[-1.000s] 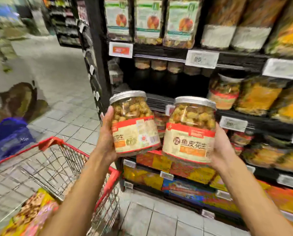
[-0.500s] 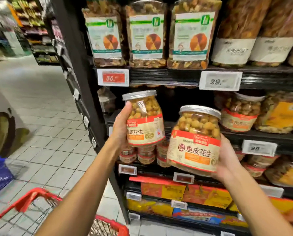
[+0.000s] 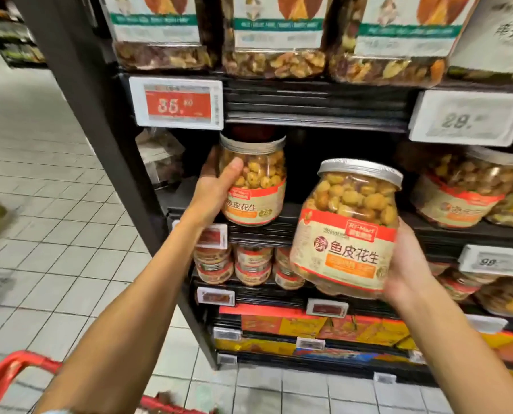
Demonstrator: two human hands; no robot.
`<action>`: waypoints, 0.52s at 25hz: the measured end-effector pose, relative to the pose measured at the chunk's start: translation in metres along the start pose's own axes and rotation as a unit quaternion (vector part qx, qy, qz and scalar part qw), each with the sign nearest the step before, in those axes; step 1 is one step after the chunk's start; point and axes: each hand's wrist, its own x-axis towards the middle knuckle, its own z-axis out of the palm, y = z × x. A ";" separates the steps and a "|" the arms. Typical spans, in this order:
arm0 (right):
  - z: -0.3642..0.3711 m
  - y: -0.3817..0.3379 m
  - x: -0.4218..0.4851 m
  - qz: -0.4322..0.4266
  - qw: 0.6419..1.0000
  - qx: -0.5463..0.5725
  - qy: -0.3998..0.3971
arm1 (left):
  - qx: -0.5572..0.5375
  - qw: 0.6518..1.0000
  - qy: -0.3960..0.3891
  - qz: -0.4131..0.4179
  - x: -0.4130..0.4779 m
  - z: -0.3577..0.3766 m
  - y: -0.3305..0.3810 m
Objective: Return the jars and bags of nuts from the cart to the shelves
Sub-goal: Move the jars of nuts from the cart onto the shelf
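A: Starting at the left: why is the red-rimmed cart [image 3: 10,372] down by the arm?

B: Parked close, I'd judge, so the jars travel a short way. The left hand [image 3: 213,192] wraps the small clear plastic jar of coated peanuts with a silver lid [image 3: 258,198], upright at the front lip of the black middle shelf [image 3: 264,234]. Whether its base has landed, I cannot tell.

A: And the right hand [image 3: 407,264]?

B: It clasps the big clear silver-lidded peanut jar [image 3: 347,234] from the side and below, in front of the shelves, probably bound for the gap beside the matching shelved jars [image 3: 458,192].
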 end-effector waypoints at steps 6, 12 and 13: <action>0.007 -0.003 0.008 -0.032 0.999 0.000 -0.040 | 0.054 0.996 -0.065 -0.043 -0.007 -0.019 0.011; 0.006 -0.014 0.014 -0.064 0.997 -0.029 -0.019 | 0.103 0.970 0.216 0.044 -0.108 0.045 0.040; 0.006 -0.015 0.015 -0.071 0.996 -0.044 -0.013 | 0.093 0.986 0.136 0.030 -0.117 0.066 0.042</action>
